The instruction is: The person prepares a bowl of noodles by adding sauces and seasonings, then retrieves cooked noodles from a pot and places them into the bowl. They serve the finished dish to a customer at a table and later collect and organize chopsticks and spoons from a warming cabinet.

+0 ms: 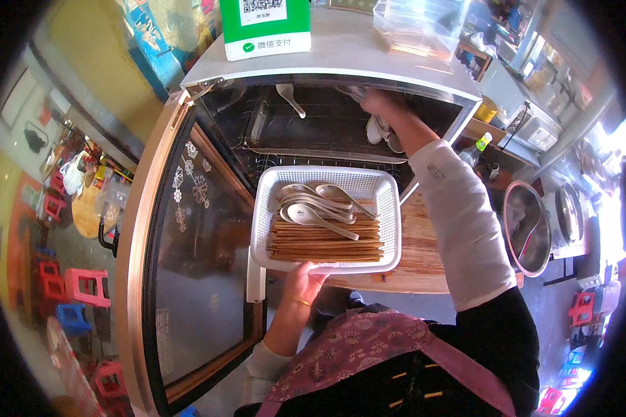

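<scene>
My left hand (303, 284) grips the near rim of a white perforated plastic basket (261, 219). Inside it, a row of wooden chopsticks (326, 247) lies under several white soup spoons (313, 213). My right hand (382, 103) reaches into a glass-doored cabinet (323, 68), at the right of a dark tray (313, 138). Pale spoons (374, 129) show just below that hand, and blurred whitish pieces are at its fingers; its grasp is unclear. Another white spoon (291, 99) lies farther left on the tray.
The cabinet's glass door (198, 260) stands swung out on the left. A payment sign (266, 31) and a clear plastic box (417, 31) are on the cabinet top. A wooden tabletop (422, 245) is beneath, with a metal basin (527, 229) and a green-capped bottle (474, 150) at right.
</scene>
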Motion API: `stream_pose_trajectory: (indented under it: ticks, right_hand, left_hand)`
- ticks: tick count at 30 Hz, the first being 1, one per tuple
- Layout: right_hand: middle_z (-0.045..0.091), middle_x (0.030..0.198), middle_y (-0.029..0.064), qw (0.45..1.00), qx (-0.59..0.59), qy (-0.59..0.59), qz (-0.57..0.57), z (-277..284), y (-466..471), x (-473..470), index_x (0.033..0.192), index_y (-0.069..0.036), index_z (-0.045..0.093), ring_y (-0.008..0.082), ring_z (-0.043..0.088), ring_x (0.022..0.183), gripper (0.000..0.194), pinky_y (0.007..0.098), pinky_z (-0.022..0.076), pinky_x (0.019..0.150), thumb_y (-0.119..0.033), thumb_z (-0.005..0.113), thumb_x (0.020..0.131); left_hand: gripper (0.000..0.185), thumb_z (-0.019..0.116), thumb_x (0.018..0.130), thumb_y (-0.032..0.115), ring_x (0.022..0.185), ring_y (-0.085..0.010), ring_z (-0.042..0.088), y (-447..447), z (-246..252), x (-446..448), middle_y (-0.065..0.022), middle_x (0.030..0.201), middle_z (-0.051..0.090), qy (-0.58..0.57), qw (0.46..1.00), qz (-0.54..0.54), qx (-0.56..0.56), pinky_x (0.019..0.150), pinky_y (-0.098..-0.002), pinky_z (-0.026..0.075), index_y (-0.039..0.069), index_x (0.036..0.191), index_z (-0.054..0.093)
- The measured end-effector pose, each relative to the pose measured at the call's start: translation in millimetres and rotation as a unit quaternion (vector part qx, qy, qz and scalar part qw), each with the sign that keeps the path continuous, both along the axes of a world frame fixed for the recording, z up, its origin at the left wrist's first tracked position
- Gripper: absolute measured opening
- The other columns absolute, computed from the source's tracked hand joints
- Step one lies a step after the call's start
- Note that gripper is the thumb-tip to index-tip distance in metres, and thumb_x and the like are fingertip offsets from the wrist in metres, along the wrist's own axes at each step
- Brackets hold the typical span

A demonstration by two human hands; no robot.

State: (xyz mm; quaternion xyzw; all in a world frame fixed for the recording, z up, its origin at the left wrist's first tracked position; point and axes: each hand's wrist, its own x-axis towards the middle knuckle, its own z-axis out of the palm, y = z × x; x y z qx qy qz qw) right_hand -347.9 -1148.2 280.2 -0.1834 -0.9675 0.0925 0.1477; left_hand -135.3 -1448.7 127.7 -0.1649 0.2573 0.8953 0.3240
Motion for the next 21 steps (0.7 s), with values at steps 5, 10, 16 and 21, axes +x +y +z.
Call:
stream_pose_trajectory:
  ticks: [5,10,16,21]
  right_hand:
    - [0.045,0.123,0.0165,0.994,0.111,-0.016,0.003,-22,-28,-28,0.120,-0.003,0.044,0.0311,0.039,0.117,0.038,0.0425,0.0280,0.099,-0.017,0.037,0.086]
    - [0.037,0.130,0.0162,0.986,0.054,0.159,0.010,-26,-16,-39,0.123,-0.005,0.040,0.0313,0.033,0.121,0.040,0.0418,0.0257,0.100,-0.021,0.034,0.087]
    - [0.047,0.119,0.0191,0.972,0.219,0.038,0.075,26,-53,18,0.127,-0.009,0.034,0.0311,0.046,0.110,0.054,0.0424,0.0363,0.091,-0.016,0.048,0.076]
    - [0.059,0.094,0.0169,0.964,0.066,-0.108,0.234,57,-94,120,0.132,-0.008,0.022,0.0323,0.061,0.079,0.065,0.0393,0.0503,0.067,-0.014,0.049,0.074]
  left_hand:
    - [0.043,0.041,0.075,-0.003,0.106,-0.0311,0.048,7,4,-6,-0.0166,0.114,0.048,0.000,1.000,0.000,-0.008,0.091,-0.0472,0.041,-0.003,0.118,0.039]
    - [0.045,0.040,0.074,-0.004,0.106,-0.0332,0.048,11,17,-2,-0.0173,0.115,0.048,0.002,1.000,-0.003,-0.009,0.090,-0.0514,0.040,-0.003,0.119,0.038]
    - [0.044,0.042,0.076,-0.002,0.105,-0.0319,0.049,0,-8,-3,-0.0165,0.116,0.048,-0.005,1.000,0.000,0.011,0.091,-0.0497,0.040,-0.002,0.120,0.037]
    - [0.043,0.042,0.078,-0.002,0.106,-0.0293,0.049,-13,4,3,-0.0151,0.117,0.047,-0.047,0.999,0.000,0.014,0.091,-0.0480,0.042,0.000,0.120,0.038]
